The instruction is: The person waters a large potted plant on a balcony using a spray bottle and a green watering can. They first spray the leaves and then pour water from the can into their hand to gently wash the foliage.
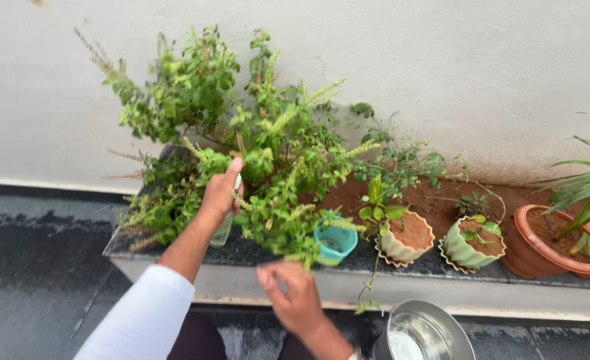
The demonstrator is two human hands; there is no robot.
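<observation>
Reaching into a leafy bush [241, 133] on a dark ledge [401, 263], the left hand [220, 193] has its fingers wrapped tight around a clear spray bottle [224, 227] pointing downward among the stems. The right hand [295, 297] hovers lower, below the foliage, blurred, fingers loosely curled, holding nothing visible. A steel pot [425, 333] sits beside it.

Sitting along the dark stone ledge [435, 267]: a teal pot [335, 241], then a cream scalloped pot [407, 241] and a green scalloped pot [471, 248], both holding reddish soil and small sprouts. Standing at the far right, a terracotta pot [548, 248] with long strappy leaves. Resting below on wet dark flooring, a steel bucket [423, 331]. Backing it all, a plain white wall [441, 60].
</observation>
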